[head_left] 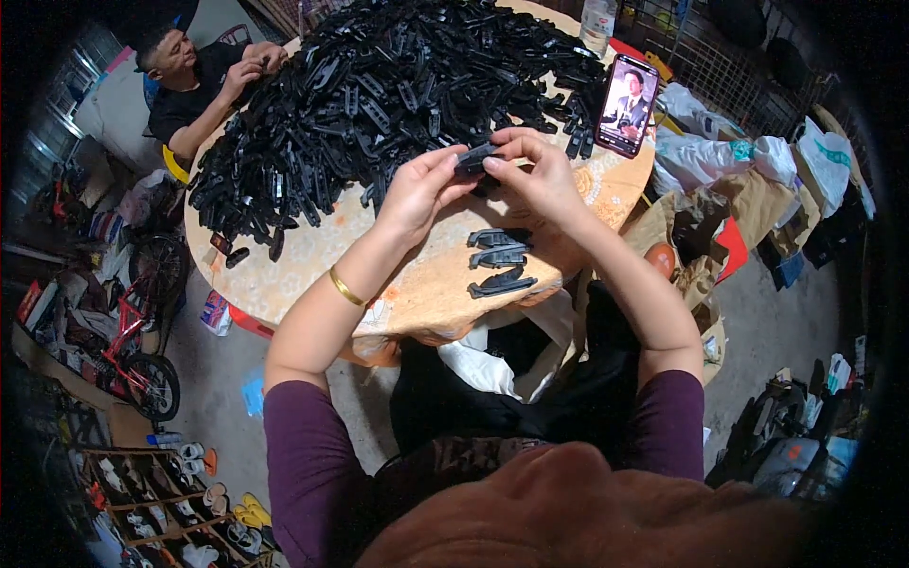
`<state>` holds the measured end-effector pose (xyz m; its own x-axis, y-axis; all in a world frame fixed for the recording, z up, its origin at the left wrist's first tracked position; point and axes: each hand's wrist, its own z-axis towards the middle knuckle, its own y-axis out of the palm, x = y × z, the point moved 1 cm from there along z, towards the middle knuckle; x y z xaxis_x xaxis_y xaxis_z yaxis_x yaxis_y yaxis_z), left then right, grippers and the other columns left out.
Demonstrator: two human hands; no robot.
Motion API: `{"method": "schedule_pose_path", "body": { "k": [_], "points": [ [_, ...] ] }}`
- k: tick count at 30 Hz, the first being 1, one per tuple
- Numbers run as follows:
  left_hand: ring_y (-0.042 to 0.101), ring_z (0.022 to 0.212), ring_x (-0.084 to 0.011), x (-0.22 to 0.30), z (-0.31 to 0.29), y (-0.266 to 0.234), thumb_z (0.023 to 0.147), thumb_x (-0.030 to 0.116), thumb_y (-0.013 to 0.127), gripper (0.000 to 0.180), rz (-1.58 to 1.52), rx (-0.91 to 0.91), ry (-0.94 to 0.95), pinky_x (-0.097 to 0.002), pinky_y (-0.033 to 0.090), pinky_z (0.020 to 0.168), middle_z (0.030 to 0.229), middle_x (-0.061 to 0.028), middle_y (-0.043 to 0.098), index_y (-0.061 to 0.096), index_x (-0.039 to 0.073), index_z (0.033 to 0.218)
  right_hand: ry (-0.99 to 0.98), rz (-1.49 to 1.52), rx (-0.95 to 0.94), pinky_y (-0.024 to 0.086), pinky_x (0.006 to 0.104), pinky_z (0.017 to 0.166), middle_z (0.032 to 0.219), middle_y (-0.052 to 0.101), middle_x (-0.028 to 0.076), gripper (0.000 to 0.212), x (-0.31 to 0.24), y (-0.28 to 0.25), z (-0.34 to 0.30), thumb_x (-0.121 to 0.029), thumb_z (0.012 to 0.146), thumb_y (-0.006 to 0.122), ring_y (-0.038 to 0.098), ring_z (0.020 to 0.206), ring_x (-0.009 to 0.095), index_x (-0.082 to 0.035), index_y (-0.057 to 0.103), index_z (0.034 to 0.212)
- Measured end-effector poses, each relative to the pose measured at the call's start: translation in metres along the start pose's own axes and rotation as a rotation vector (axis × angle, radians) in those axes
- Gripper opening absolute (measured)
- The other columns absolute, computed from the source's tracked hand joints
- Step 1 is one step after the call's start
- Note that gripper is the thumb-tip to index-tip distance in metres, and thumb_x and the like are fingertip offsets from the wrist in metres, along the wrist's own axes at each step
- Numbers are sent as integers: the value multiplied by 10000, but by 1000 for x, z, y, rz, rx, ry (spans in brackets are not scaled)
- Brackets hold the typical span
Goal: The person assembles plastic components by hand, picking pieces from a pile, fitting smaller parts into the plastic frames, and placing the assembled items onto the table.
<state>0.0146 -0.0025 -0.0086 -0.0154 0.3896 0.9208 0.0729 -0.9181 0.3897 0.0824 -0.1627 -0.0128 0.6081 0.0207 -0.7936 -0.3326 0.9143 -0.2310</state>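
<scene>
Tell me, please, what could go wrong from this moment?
The three black parts lie near the close edge of the table; a careless touch might push them off. The phone sits by the right edge and might fall if bumped. The high pile of parts might slide.

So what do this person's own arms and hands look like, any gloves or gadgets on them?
No gloves: both the left hand and right hand are bare. Dark purple sleeves end near the elbows. A smooth, gold-coloured bangle circles the left forearm. No cables show.
</scene>
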Motion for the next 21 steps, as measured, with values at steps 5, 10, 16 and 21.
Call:
{"method": "schedule_pose_path", "body": {
  "k": [5,10,16,21],
  "points": [
    [593,926,-169,3,-1,3,915,106,472,278,-10,-10,67,-274,522,800,1052,-137,580,490,-59,1139,-19,-28,80,475,287,677,1072,556,155,206,7,3,0,-164,725,711,563,918,203,9,607,764],
    [591,910,-139,4,-6,2,838,50,589,311,338,-34,266,-237,502,779,1029,-112,595,504,-61,1116,84,113,16,487,252,696,1086,549,152,206,1,4,-3,-151,736,709,564,923,180,12,589,772],
    [595,832,-108,8,-8,3,776,1,638,290,486,-5,322,-220,490,739,946,-80,625,557,-49,1050,119,307,-104,505,260,688,1066,567,141,249,-2,2,3,-113,722,717,587,881,177,11,608,908],
    [582,782,-75,7,-7,4,764,-5,641,264,706,-13,400,-216,493,692,890,-64,629,581,-36,1020,21,-65,-269,500,282,661,776,656,97,315,-8,-13,7,-152,722,703,634,717,164,3,616,982]
  ]
}}
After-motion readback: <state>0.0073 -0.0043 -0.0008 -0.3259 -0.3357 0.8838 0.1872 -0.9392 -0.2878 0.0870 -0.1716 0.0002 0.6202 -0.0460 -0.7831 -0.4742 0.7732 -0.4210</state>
